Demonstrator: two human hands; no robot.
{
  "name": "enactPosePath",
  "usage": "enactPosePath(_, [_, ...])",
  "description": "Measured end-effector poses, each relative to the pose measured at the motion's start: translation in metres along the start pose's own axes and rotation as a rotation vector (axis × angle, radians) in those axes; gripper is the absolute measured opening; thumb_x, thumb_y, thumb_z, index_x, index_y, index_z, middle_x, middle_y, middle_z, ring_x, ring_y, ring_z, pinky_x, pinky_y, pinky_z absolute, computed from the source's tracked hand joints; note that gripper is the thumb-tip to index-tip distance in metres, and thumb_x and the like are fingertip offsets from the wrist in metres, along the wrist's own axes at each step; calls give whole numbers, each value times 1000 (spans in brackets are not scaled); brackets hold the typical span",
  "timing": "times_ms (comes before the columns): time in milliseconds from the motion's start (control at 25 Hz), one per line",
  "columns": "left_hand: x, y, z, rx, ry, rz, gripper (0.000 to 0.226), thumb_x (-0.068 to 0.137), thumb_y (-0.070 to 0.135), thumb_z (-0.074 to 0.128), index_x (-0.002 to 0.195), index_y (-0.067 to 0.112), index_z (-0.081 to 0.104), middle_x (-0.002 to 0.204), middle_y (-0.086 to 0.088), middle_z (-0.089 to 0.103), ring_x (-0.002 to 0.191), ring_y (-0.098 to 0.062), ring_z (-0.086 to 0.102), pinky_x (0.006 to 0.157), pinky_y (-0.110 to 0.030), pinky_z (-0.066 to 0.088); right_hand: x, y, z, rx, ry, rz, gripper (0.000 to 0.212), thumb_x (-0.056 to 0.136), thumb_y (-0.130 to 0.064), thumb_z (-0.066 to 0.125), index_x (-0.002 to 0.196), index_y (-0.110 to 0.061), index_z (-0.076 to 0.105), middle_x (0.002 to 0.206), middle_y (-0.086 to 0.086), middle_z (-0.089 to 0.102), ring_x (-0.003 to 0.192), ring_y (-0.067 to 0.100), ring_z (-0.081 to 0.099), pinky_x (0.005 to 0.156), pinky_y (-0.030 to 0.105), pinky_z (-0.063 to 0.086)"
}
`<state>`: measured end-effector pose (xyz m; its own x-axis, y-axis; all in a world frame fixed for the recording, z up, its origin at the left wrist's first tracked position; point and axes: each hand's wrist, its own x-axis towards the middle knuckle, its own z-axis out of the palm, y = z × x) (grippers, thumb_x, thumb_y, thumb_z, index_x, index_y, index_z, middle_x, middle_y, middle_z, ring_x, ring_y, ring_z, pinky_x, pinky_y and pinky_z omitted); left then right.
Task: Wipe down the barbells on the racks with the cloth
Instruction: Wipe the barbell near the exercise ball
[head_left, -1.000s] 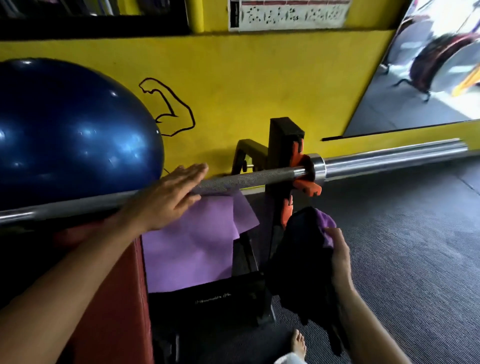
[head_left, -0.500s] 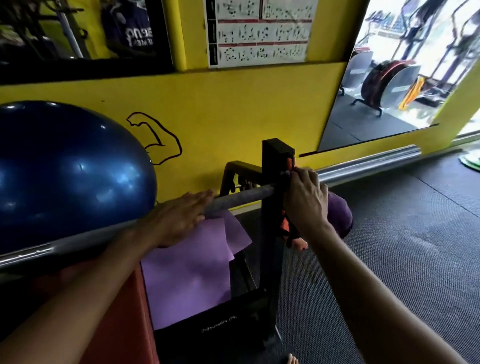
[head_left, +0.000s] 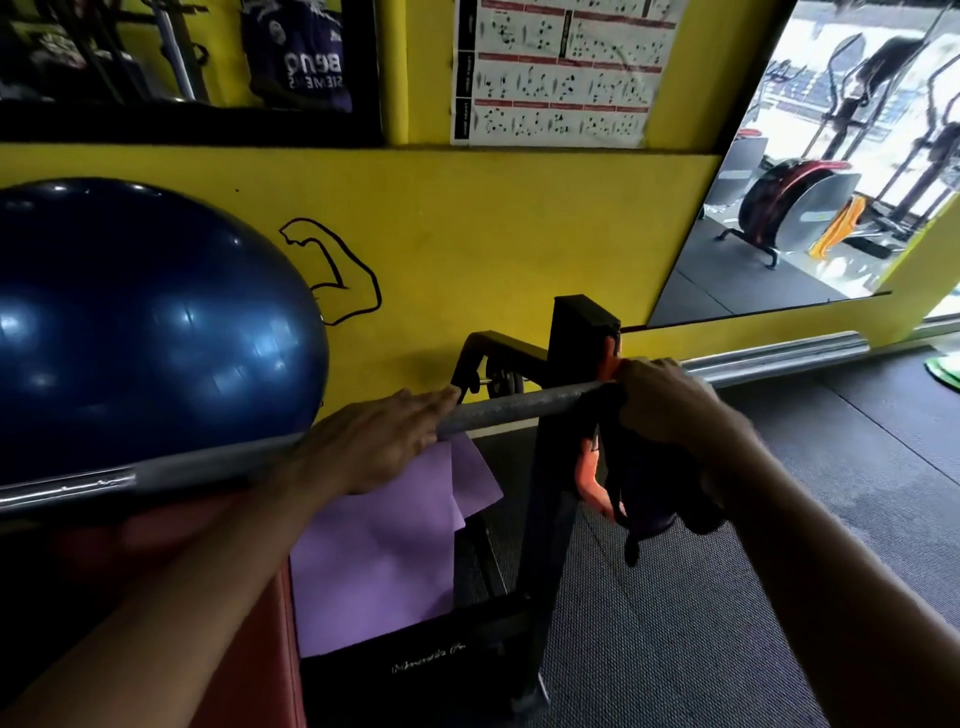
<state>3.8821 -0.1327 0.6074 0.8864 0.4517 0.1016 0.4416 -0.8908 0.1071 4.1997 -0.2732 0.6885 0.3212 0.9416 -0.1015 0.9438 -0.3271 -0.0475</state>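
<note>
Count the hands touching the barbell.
2. The left hand rests flat on the barbell beside the blue ball; the right hand grips it with the dark cloth at the rack upright.

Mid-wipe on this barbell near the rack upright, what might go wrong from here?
1. The right hand grips the dark cloth on the barbell right against the rack upright; fingers may get pinched there.
2. The cloth's hanging tails may snag the orange hook.
3. The left hand only rests flat on the bar, so the bar may roll.
</note>
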Motion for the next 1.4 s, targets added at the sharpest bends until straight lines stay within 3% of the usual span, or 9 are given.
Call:
enactPosePath(80, [0,-1,1,-2,-21,-2,63,109,44,25,150,45,-23,161,22,-10,155,-20,14,116,-35,30,7,13,-11,124,19,13,19,98,-23,56,112,-18,68,102,4,68,86,18,64,71,38,57])
enactPosePath(160, [1,2,-1,-18,-7,9,65,109,44,26,149,47,-25,158,25,-14,155,-14,11,116,-31,29,8,20,-7,300,280,16,21,99,-29,54,107,-18,69,99,5,67,87,22,63,71,42,56])
enactPosePath(360, [-26,-19,-18,-72,-22,-40,62,101,63,9,153,43,-17,161,22,-10,151,0,2,119,-18,10,-4,-20,66,309,483,-99,31,104,-37,45,129,-21,56,128,4,57,123,25,50,103,46,42])
enactPosePath(480, [-55,-33,-20,83,105,-81,66,102,60,11,161,30,13,163,10,22,146,-6,31,113,-23,32,5,-30,97,155,614,-60,39,103,-44,40,130,-20,54,134,4,56,131,24,48,117,47,29])
enactPosePath(680, [-56,-38,-6,77,50,-126,66,101,63,5,160,35,-1,166,13,14,150,-10,28,118,-30,32,25,-58,72,328,575,49,40,93,-46,34,107,-17,59,108,7,64,102,29,57,86,42,44])
enactPosePath(840, [-58,-35,-9,76,92,-150,73,98,67,2,162,33,13,164,12,22,147,-10,34,108,-27,38,13,-136,77,310,514,-137,40,90,-47,34,102,-18,59,100,7,65,94,30,58,80,39,42])
enactPosePath(960, [-58,-33,-11,72,69,-165,81,91,74,-10,162,37,5,166,16,14,150,-7,26,111,-26,34,3,-177,95,296,588,-299,27,93,-39,46,103,-17,57,100,4,61,93,28,54,85,40,40])
enactPosePath(1120, [-58,-37,-9,62,62,-155,81,91,74,-13,161,38,4,165,17,13,150,-9,27,113,-34,39,4,-122,106,318,717,-433,20,96,-20,57,115,-17,56,109,6,62,102,26,53,101,44,42])
enactPosePath(1400, [-56,-34,-11,77,86,-126,73,99,65,2,162,31,13,165,14,19,148,-4,27,110,-31,41,24,-24,80,203,603,23,35,104,-38,39,107,-11,61,105,13,65,105,31,53,87,47,45])
